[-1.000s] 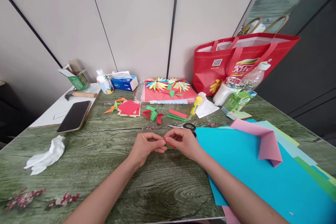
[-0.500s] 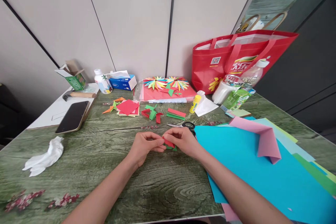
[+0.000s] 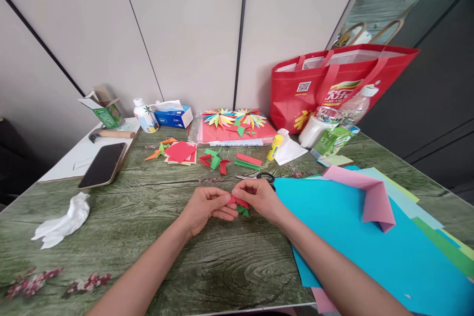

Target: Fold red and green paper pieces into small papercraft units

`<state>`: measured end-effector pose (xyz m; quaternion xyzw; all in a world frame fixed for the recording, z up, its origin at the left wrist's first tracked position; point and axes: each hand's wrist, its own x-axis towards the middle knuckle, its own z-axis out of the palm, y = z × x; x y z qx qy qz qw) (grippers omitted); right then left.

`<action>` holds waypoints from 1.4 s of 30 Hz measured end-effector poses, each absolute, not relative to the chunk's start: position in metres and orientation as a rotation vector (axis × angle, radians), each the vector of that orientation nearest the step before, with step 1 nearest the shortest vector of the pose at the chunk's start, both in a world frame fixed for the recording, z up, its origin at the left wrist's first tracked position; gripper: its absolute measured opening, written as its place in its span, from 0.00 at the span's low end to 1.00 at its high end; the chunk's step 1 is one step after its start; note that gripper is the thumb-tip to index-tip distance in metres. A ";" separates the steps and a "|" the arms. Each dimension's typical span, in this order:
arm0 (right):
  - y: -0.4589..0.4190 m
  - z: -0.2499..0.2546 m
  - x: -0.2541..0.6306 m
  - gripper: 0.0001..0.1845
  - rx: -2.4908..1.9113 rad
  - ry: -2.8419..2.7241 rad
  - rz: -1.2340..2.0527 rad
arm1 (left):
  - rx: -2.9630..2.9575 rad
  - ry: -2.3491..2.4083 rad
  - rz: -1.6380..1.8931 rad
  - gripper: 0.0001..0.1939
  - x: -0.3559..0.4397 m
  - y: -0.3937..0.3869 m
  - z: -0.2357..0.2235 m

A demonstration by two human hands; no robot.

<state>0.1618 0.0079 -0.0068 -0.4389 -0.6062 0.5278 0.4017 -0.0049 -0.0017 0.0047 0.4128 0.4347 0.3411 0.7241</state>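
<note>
A bench [image 3: 126, 237] spreads out before us, its top patterned in dark green wood grain with printed pink and white blossoms. Well beyond the fingers [image 3: 222, 201], pale wall panels [image 3: 185, 24] rise behind it, split by thin dark seams. At the foot of the panels, ahead of the fingers, we see a packet of red paper [image 3: 222, 133] topped with two multicoloured paper rosettes [image 3: 250, 118]. A blue tissue box [image 3: 176, 117] sits to its left, and a red shopping bag [image 3: 291, 98] to its right. Well to the left of the fingers lie a smartphone [image 3: 101, 165] and, nearer us, a crumpled white tissue [image 3: 64, 222]. Black-handled scissors [image 3: 265, 177] rest just past the right hand [image 3: 261, 200], and a large blue sheet [image 3: 344, 237] covers the bench to the right of the fingers, partly under that forearm.

Straight in front of us, over the bench, the left hand [image 3: 205, 207] and the right hand face each other, thumb and forefinger of each closed in a pinch on a small red paper piece [image 3: 241, 202]. The left hand's other fingers reach loosely underneath. The piece looks folded and slants down between the fingertips, the right fingers hiding part of it. Just below it shows a pointed green paper piece [image 3: 242, 211]; we cannot tell whether the two are joined.
</note>
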 end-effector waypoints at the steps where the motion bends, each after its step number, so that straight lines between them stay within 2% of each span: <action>1: 0.008 -0.007 0.162 0.16 -1.106 -1.534 1.337 | 0.912 0.971 0.746 0.15 -0.005 -0.002 0.005; 10: 0.006 -0.006 0.159 0.13 -1.117 -1.619 1.309 | 0.967 0.999 0.757 0.14 -0.004 -0.003 0.005; 17: -0.001 -0.012 0.151 0.11 -1.261 -1.753 0.935 | 1.106 1.096 0.869 0.14 0.004 -0.009 0.009; 19: 0.000 -0.013 0.151 0.12 -1.243 -1.677 0.982 | 1.089 1.091 0.894 0.14 0.004 -0.009 0.008; 25: 0.004 -0.004 0.155 0.12 -1.038 -1.517 1.402 | 1.014 1.046 0.904 0.13 -0.002 -0.003 0.008; 35: 0.004 -0.013 0.156 0.09 -1.107 -1.538 1.248 | 1.190 1.050 0.924 0.11 0.001 -0.003 0.005; 40: 0.004 -0.011 0.155 0.19 -1.050 -1.381 1.326 | 1.209 1.112 1.092 0.09 0.000 -0.002 0.004; 42: 0.005 -0.008 0.155 0.20 -1.038 -1.299 1.373 | 1.190 1.096 1.107 0.09 0.000 -0.002 0.004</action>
